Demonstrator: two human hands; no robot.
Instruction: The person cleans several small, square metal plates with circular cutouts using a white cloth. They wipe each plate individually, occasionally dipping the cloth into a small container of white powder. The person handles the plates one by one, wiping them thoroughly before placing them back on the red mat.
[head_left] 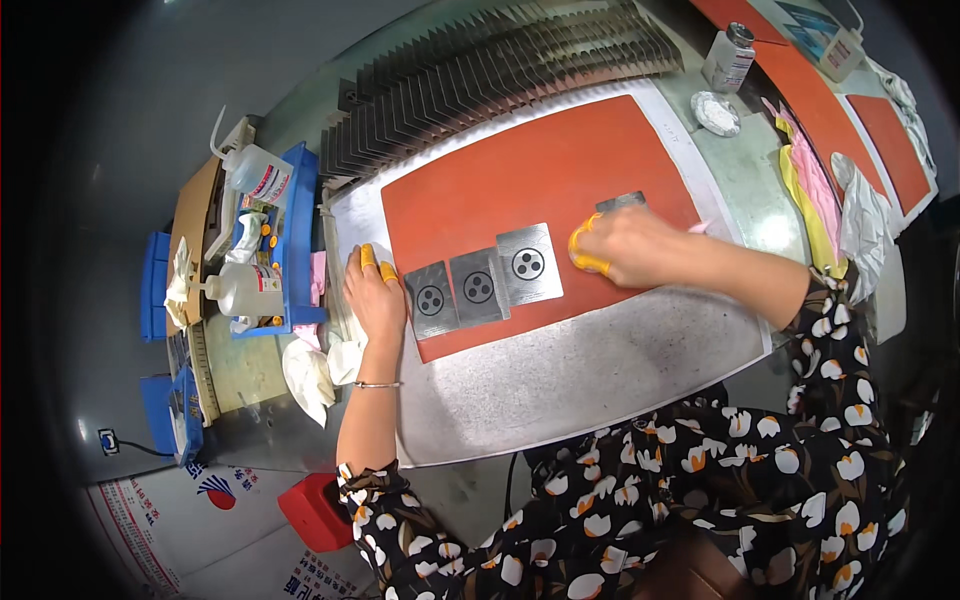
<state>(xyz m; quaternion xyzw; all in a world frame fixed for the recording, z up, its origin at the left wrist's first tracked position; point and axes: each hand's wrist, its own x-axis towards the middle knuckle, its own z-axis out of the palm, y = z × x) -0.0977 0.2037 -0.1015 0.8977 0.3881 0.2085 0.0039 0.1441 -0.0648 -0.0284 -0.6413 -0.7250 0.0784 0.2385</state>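
Three grey metal plates lie in a row on an orange mat (520,160): a left plate (418,280), a middle plate (490,310) and a brighter right plate (520,245). Each bears a round black mark with dark dots. My left hand (376,305), with yellow finger covers, rests flat with fingers stretched at the mat's left edge, beside the left plate. Fingers curled down, my right hand (630,245) presses on the mat right of the row; whatever it grips is hidden. Just behind it, part of another dark plate (622,201) shows.
A long rack of upright dark plates (480,95) stands behind the mat. At left, a blue tray (300,230) holds squeeze bottles. A capped bottle (730,60), a white round dish (716,114) and pink and yellow cloths (800,180) are at right. Crumpled white cloth (308,375) lies at left.
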